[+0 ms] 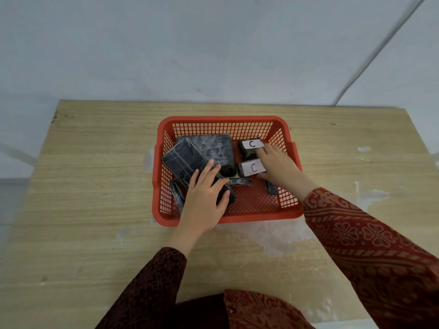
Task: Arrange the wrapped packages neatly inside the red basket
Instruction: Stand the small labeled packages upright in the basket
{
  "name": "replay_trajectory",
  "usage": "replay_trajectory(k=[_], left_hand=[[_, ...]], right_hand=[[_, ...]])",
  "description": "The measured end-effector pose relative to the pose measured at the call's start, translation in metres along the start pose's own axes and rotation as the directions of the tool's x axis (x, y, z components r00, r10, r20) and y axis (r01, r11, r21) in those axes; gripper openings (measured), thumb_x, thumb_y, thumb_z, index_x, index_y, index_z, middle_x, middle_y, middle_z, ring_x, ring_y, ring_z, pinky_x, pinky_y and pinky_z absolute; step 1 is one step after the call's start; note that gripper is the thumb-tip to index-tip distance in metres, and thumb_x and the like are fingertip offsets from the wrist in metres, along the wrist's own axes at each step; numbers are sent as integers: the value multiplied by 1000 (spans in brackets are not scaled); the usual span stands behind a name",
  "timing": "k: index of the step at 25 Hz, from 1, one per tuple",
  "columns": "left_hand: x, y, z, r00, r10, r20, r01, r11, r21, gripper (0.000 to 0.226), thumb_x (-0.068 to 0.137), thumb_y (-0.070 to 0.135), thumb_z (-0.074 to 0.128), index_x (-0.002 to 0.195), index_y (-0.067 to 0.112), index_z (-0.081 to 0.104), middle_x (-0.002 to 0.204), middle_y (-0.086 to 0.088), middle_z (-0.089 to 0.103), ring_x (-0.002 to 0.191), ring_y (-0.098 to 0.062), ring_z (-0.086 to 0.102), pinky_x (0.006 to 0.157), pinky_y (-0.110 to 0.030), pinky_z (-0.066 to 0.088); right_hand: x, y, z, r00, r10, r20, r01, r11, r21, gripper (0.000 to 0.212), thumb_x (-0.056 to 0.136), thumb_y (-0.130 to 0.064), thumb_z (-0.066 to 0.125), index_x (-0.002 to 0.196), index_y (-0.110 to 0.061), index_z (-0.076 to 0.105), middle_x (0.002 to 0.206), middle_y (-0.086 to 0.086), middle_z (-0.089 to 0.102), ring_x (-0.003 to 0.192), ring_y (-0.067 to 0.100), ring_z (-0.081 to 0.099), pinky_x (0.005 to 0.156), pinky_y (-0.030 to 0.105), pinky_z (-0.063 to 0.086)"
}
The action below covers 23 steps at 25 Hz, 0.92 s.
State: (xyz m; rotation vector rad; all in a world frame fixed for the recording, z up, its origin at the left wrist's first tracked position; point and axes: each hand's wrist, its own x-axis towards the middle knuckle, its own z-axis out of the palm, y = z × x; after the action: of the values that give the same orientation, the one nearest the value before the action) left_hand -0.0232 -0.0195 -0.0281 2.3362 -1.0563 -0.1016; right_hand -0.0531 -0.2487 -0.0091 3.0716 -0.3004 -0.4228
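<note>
The red basket [225, 119] stands on the wooden table and holds several black wrapped packages. My left hand [205, 198] grips the near end of a long black package [185, 162], which lies slanted over a wider black package [213, 146] at the back left. My right hand [279, 165] rests against two small packages with white "C" labels, one at the back [250, 144] and one nearer [251, 167], its fingers around the nearer one. Smaller black packages lie on the basket floor at the left [177, 193], in the middle [240, 181] and under my right wrist [272, 188].
The wooden table [95, 186] reaches a pale wall at the back, with its edges visible left and right. White scuffed patches mark the top near the basket. A grey cable [380, 51] runs down the wall at the right.
</note>
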Motion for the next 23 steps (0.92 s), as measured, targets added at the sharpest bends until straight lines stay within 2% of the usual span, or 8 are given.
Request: replay_trajectory(k=[3, 8, 12, 16, 19, 21, 23], left_hand=[[1, 0, 0, 1000, 0, -1, 0, 1000, 2, 34, 94, 28, 50, 123, 15, 61, 147, -6, 43, 146, -15, 13, 119, -42, 9], [1, 0, 0, 1000, -3, 5, 3, 1000, 2, 34, 94, 29, 49, 124, 16, 60, 147, -6, 42, 146, -14, 12, 119, -41, 8], [1, -1, 0, 1000, -2, 4, 2, 1000, -1, 34, 94, 29, 49, 124, 16, 61, 147, -6, 42, 146, -14, 11, 119, -41, 8], [1, 0, 0, 1000, -1, -2, 1, 1000, -8, 33, 95, 29, 50, 123, 16, 61, 147, -5, 42, 146, -14, 12, 119, -42, 9], [0, 0, 0, 1000, 0, -6, 0, 1000, -11, 33, 94, 29, 50, 122, 16, 62, 147, -6, 43, 146, -15, 13, 119, -42, 9], [1, 0, 0, 1000, 8, -4, -8, 1000, -15, 33, 94, 28, 50, 122, 15, 62, 147, -6, 43, 146, -16, 13, 119, -42, 9], [0, 1, -1, 1000, 8, -5, -8, 1000, -14, 33, 94, 28, 50, 122, 15, 62, 147, -6, 42, 145, -16, 13, 118, -41, 7]], right_hand=[[-1, -5, 6, 997, -72, 12, 71, 997, 22, 49, 79, -17, 71, 119, -5, 47, 126, 14, 50, 118, 31, 47, 89, 42, 50], [9, -11, 9, 998, 61, -1, -61, 995, 80, 46, 83, -18, 67, 123, -5, 47, 127, 16, 50, 120, 33, 45, 82, 43, 50], [9, -15, 6, 995, 98, 6, -99, 992, 82, 50, 83, -16, 68, 126, -4, 44, 127, 18, 48, 119, 34, 46, 84, 42, 50], [-12, -9, 0, 951, 303, 64, -310, 921, 236, 56, 80, -25, 72, 123, -2, 44, 117, 21, 57, 106, 38, 58, 80, 42, 50], [-31, -17, 5, 929, 357, 101, -371, 897, 241, 57, 81, -30, 71, 121, -1, 44, 111, 19, 62, 102, 37, 62, 75, 39, 49], [-33, -26, 10, 923, 356, 148, -381, 901, 208, 55, 82, -23, 71, 122, 1, 42, 115, 20, 61, 106, 37, 61, 81, 41, 51], [-31, -31, 11, 919, 363, 155, -388, 903, 183, 44, 85, -8, 65, 121, 1, 43, 119, 21, 60, 109, 35, 61, 84, 42, 51]])
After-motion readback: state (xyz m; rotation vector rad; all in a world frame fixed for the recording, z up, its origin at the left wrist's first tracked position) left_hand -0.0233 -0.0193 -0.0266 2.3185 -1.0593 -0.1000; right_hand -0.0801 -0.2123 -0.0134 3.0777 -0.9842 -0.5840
